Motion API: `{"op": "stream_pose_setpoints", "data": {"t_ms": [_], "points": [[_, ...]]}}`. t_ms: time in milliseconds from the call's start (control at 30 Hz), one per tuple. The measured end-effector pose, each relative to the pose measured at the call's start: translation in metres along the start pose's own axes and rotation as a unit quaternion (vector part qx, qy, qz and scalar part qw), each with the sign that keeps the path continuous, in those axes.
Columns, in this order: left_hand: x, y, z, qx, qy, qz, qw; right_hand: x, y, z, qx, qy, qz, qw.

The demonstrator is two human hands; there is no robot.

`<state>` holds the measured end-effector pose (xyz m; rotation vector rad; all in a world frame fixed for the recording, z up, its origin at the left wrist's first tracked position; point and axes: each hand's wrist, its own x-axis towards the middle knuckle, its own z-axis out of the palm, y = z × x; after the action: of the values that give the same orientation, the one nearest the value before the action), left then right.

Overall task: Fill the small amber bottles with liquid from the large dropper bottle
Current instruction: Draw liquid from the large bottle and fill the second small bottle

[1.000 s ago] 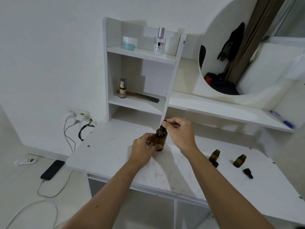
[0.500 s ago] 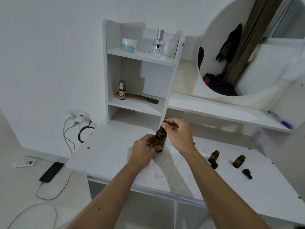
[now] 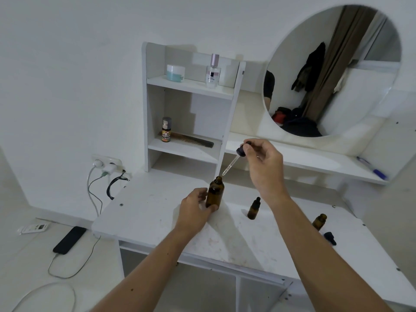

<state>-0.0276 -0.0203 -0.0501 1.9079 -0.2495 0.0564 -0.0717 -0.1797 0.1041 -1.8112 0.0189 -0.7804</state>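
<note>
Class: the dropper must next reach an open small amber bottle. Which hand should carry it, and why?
Right. The right hand already holds the dropper, and the open small bottle is on its side. The left hand steadies the large bottle.

By the left hand (image 3: 194, 207), the large dropper bottle (image 3: 215, 192) looks like glossy amber glass. The right hand (image 3: 262, 163) pinches a clear glass dropper (image 3: 234, 161) with a dark rubbery bulb. Under both, the white table (image 3: 146, 212) is matt and scuffed.
</note>
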Motion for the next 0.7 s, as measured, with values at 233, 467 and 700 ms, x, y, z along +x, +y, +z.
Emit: {"op": "stream_pose_setpoints", "data": {"t_ms": [233, 467, 700], "points": [[-0.036, 0.006, 0.013, -0.012, 0.073, -0.014, 0.997, -0.010, 0.008, -0.050, 0.013, 0.046, 0.004, 0.999], [-0.065, 0.031, 0.067, -0.039, -0.003, 0.021, 0.999, -0.037, 0.029, -0.116, -0.010, 0.089, 0.023, 0.996], [-0.063, 0.051, 0.120, -0.010, -0.104, 0.077, 0.992, -0.044, 0.053, -0.158, -0.040, 0.131, 0.049, 0.989]]}}
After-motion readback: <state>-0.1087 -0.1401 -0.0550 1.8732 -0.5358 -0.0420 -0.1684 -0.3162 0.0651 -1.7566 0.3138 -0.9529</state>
